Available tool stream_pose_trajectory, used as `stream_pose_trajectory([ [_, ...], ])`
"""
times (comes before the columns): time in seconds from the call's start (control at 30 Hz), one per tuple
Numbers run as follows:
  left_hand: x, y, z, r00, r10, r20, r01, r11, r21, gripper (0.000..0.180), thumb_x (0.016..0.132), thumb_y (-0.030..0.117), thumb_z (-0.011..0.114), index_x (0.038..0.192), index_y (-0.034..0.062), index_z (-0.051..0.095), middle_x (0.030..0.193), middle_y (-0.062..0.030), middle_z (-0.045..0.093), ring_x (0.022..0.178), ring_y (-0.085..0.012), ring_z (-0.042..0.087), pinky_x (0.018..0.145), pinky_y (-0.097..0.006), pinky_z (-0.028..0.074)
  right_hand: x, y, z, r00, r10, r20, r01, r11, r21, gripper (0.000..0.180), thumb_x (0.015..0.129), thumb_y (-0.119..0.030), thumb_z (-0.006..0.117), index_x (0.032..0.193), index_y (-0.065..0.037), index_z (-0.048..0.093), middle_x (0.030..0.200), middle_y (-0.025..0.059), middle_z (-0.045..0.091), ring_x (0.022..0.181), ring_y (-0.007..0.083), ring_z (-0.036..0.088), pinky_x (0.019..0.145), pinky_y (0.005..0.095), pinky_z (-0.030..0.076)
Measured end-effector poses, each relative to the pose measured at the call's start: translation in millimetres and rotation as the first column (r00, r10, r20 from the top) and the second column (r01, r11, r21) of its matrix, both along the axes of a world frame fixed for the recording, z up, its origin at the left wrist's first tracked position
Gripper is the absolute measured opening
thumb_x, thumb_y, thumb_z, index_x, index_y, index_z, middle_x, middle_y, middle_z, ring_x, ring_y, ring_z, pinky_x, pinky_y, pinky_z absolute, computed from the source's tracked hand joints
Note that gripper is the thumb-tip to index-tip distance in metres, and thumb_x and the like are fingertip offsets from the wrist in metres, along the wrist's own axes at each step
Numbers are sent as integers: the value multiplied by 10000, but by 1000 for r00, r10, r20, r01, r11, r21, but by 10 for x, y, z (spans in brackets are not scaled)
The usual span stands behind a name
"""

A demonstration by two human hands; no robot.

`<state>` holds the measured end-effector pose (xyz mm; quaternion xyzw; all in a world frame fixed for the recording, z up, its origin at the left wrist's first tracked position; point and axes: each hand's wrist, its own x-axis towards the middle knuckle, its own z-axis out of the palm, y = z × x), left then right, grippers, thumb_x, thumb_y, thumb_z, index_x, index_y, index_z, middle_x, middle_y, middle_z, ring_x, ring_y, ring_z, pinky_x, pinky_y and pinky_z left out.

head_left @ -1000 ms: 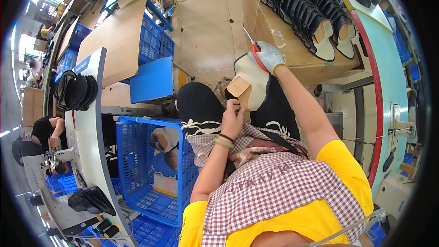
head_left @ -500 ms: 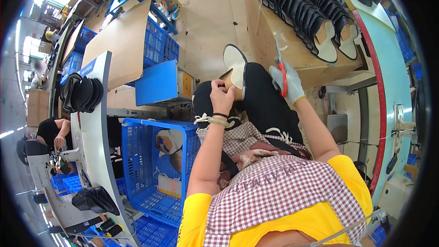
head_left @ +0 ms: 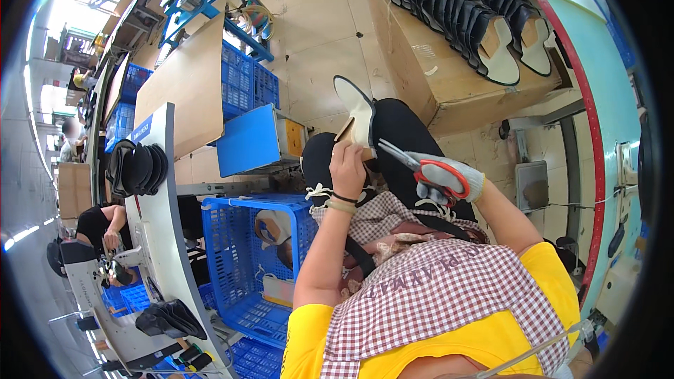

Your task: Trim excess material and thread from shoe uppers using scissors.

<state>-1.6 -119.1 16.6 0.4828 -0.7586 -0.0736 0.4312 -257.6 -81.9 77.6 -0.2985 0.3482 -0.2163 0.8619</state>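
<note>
A cream-lined shoe upper with a black edge [head_left: 359,114] rests over my knees. My left hand [head_left: 347,168] is closed on its near end, fingers pinching the tan part. In my right hand [head_left: 469,181], which wears a pale glove, is a pair of scissors with red handles [head_left: 449,167]. Their blades point left toward the upper and look slightly apart, with the tips close to its near right edge. Whether the blades touch the upper I cannot tell.
Rows of stacked black uppers [head_left: 449,10] lie on a cardboard box [head_left: 449,91] ahead to the right. At my left stands a blue plastic crate [head_left: 232,267] holding some pieces. Beyond it, black parts [head_left: 137,168] sit on a white machine table [head_left: 160,217]. A co-worker's arm [head_left: 114,224] shows far left.
My right hand has brought the scissors down and left, turning the blades from pointing away to pointing at the upper. My left hand has shifted slightly nearer on the upper.
</note>
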Motion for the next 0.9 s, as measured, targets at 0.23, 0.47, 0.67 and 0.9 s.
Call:
stream_pose_trajectory([
  [0.23,0,123,0,989,85,-121,-81,996,36,34,813,-24,595,842,-6,593,865,-144,547,783,-306,557,692,-356,470,145,-122,-142,992,126,-8,-125,991,57,614,945,-340,521,1480,-195,255,774,69,626,524,87,582,443,202,484],
  [0.47,22,121,-4,984,95,-152,-88,995,54,34,813,-23,599,843,-9,590,867,-141,546,801,-299,550,724,-360,463,271,-266,-89,988,134,-82,-130,990,53,572,947,-364,508,1456,-181,322,719,10,554,467,54,469,396,168,404],
  [0.67,5,111,-12,978,97,-185,-86,994,67,39,815,-24,598,849,-8,589,869,-141,545,805,-302,548,733,-356,461,235,-269,-200,985,95,141,-112,987,116,580,941,-416,524,1437,-174,345,681,-5,497,445,51,398,377,165,349],
  [0.9,-38,94,-1,966,161,-201,-149,986,74,34,838,-5,591,871,-14,590,902,-147,546,817,-275,557,688,-332,472,426,-124,-323,988,-53,147,21,977,210,486,928,-428,556,1309,-147,447,736,32,585,466,52,472,386,154,378],
])
